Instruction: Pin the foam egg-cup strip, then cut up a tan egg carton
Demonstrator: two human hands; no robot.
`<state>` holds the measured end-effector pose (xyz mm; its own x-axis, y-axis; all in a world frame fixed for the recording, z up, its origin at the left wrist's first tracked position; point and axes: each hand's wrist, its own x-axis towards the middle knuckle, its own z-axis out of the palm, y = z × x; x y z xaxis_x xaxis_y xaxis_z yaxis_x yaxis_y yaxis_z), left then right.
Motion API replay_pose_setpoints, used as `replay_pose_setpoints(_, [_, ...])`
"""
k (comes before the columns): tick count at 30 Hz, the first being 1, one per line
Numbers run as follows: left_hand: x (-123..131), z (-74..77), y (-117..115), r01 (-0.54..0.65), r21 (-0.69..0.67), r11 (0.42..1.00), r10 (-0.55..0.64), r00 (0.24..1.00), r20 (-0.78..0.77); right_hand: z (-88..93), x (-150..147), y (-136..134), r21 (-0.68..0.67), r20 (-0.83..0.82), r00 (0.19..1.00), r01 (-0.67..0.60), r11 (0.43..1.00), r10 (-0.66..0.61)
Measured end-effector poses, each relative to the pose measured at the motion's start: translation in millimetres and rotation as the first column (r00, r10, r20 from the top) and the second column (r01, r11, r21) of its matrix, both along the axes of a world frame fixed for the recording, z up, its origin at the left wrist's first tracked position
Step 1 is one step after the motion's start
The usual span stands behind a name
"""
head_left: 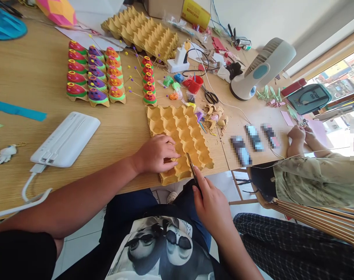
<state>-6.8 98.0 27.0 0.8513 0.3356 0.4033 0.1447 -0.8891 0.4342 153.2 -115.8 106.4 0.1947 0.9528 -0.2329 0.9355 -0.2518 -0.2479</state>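
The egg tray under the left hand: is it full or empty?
Empty where visible: the egg tray shows bare yellow hollows with nothing lying in them. Under the left hand, I cannot tell.

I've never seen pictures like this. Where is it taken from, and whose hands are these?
There's no robot here. A person wears a camera on their head, looking forward and down, so you see their own bare hands. The left hand rests on an egg tray; the right hand holds a knife, its blade over the tray. On the wooden table are brightly coloured cups with faces, a power bank, a red mug, scissors and a fan. The hands at far right belong to someone else.
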Motion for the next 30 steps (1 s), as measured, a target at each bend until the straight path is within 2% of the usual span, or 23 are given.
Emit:
replay_pose_setpoints(14, [-0.2, -1.1, 1.1, 0.022, 0.034, 0.999, -0.023, 0.999, 0.037, -2.4, 2.6, -2.4, 0.023, -0.014, 1.000, -0.006, 1.000, 0.006])
replay_pose_setpoints(21, [-0.5, -1.6, 1.2, 0.022, 0.042, 0.999, -0.023, 0.999, 0.042, 2.5, 4.0, -0.3, 0.003, -0.018, 1.000, -0.011, 1.000, 0.011])
replay_pose_setpoints(30, [-0.1, -2.7, 1.4, 0.014, 0.052, 0.999, -0.017, 0.998, 0.055, 3.4, 5.6, -2.8, 0.101, -0.034, 0.999, -0.007, 0.995, 0.010])
